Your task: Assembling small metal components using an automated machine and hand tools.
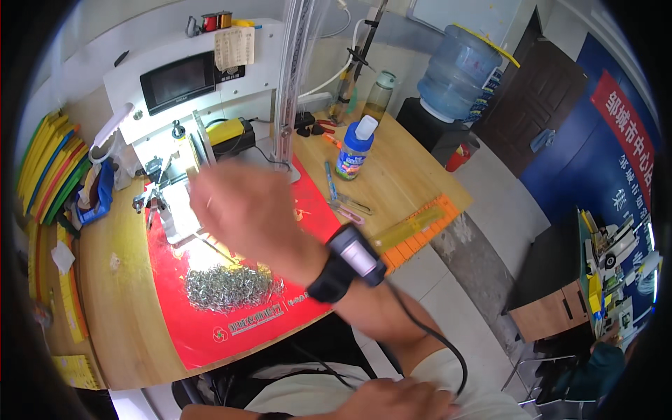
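Observation:
My right hand (241, 206) is raised over the red sheet (210, 343), in front of a small metal machine (178, 210) under a bright lamp. It wears a black wrist strap with a small camera-like device (357, 255) and a cable. Its fingers are blurred, so I cannot make out whether they hold anything. Below it lies a heap of small shiny metal pieces (231, 287). My left hand (395, 400) is low at the bottom edge, over my lap beside the light sleeve of my right arm; its fingers are partly cut off.
A blue-capped bottle (353, 150), pliers (329, 180) and an orange-yellow ruler-like strip (420, 227) lie right of the machine. A blue bin (98, 192) and stacked coloured boards (49, 168) stand left. At far right, a person (595, 371) sits by another desk (553, 311).

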Action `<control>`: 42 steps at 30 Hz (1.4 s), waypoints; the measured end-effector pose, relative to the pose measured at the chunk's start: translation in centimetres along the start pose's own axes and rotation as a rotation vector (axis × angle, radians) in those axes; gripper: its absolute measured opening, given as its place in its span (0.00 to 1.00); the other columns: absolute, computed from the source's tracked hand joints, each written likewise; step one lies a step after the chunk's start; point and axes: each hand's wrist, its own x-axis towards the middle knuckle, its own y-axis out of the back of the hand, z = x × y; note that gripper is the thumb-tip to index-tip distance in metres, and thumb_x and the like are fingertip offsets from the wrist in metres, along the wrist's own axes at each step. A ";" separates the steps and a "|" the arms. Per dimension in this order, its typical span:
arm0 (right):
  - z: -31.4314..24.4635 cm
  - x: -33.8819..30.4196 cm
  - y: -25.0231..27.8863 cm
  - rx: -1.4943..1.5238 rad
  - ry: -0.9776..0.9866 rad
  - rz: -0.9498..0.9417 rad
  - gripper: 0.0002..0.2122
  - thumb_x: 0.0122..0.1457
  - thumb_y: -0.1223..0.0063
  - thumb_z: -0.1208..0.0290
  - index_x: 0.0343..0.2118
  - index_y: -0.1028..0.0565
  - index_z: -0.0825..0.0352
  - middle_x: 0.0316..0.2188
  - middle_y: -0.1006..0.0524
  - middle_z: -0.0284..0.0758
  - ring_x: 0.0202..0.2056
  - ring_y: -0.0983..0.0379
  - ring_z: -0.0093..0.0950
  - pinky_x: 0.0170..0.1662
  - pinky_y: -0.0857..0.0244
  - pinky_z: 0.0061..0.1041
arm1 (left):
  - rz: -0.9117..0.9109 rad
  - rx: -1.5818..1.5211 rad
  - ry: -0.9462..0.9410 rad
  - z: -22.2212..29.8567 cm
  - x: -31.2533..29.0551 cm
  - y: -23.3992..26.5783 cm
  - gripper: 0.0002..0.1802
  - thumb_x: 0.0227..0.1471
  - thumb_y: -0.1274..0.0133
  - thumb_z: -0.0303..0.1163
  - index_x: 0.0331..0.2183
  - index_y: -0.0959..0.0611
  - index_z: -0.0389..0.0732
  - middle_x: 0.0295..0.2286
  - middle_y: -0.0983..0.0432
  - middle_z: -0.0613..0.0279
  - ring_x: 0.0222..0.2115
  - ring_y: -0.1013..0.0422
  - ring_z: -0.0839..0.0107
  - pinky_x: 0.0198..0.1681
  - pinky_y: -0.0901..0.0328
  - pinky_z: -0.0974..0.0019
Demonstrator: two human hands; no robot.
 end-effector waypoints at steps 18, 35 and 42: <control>19.0 -6.9 23.5 0.918 -1.143 0.527 0.10 0.69 0.51 0.59 0.37 0.25 0.61 0.19 0.33 0.23 0.18 0.41 0.16 0.22 0.49 0.18 | 1.074 -0.330 0.685 -9.5 -20.3 6.8 0.12 0.68 0.50 0.32 0.47 0.19 0.35 0.32 0.23 0.61 0.26 0.33 0.78 0.30 0.37 0.73; 42.7 -6.9 20.7 -0.057 -1.048 0.286 0.41 0.58 0.34 0.58 0.69 0.45 0.69 0.55 0.30 0.44 0.55 0.32 0.32 0.57 0.38 0.30 | 0.423 -1.547 -0.471 -14.1 -0.9 10.5 0.15 0.55 0.43 0.30 0.41 0.18 0.28 0.50 0.30 0.27 0.45 0.28 0.50 0.50 0.32 0.51; 47.5 -2.9 17.9 -0.237 -0.857 0.309 0.45 0.55 0.32 0.61 0.70 0.49 0.70 0.62 0.35 0.56 0.64 0.37 0.43 0.63 0.40 0.33 | 0.324 -1.515 0.008 -14.2 -1.2 11.6 0.16 0.59 0.41 0.37 0.41 0.18 0.32 0.48 0.28 0.41 0.50 0.31 0.48 0.55 0.38 0.47</control>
